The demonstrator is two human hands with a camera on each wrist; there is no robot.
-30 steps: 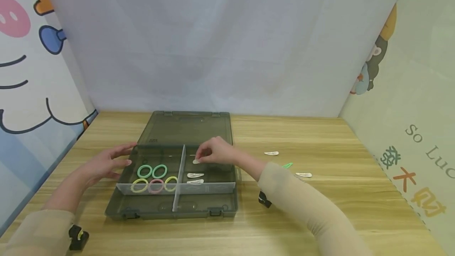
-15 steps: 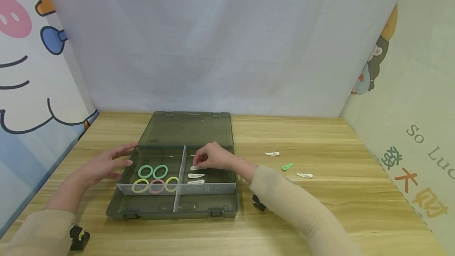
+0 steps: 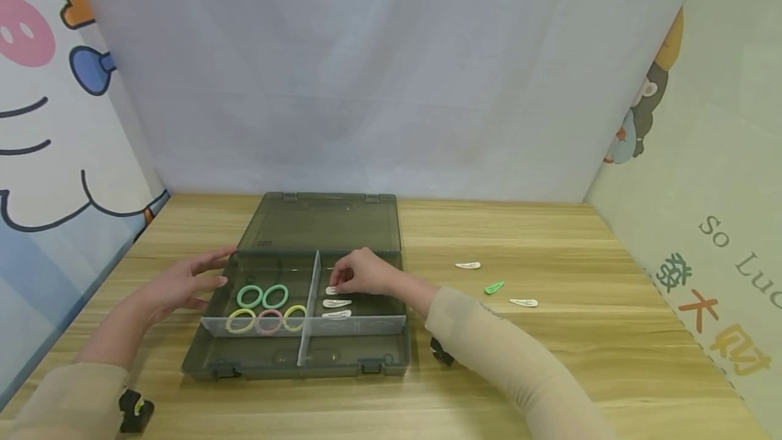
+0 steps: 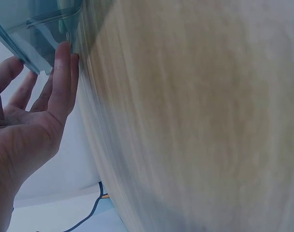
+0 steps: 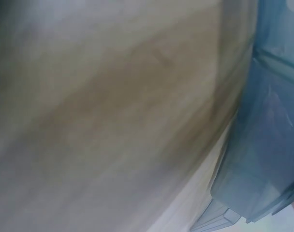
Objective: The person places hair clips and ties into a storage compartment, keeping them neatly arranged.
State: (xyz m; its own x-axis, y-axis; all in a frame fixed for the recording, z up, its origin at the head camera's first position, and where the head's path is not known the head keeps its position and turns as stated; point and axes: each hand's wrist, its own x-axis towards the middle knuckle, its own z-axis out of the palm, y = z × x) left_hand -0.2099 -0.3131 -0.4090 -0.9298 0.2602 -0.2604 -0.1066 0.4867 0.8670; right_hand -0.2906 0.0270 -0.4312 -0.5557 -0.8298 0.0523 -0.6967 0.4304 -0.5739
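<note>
An open, see-through grey divided box (image 3: 256, 353) lies on the table, its lid (image 3: 326, 223) folded back. With bent fingers, my right hand (image 3: 369, 273) pinches a small white snap hair clip (image 3: 331, 290) low in the box's back right compartment. Two other white hair clips lie just in front, one of them a snap clip (image 3: 337, 303). Green hair ties (image 3: 275, 296), yellow ones and a pink hair tie (image 3: 269, 322) fill part of the back left compartment. Against the box's left side rest the extended fingertips of my left hand (image 4: 31, 116).
On the table to the right lie a green hair clip (image 3: 494, 287) and two white ones, the nearer white hair clip (image 3: 523, 303) farther right. Thin dividers (image 3: 366, 325) split the box into compartments. A pale cloth (image 3: 391, 87) hangs behind the table.
My right hand has moved down and slightly left, bringing the white hair clip lower beside the other two. My left hand stays at the box's side.
</note>
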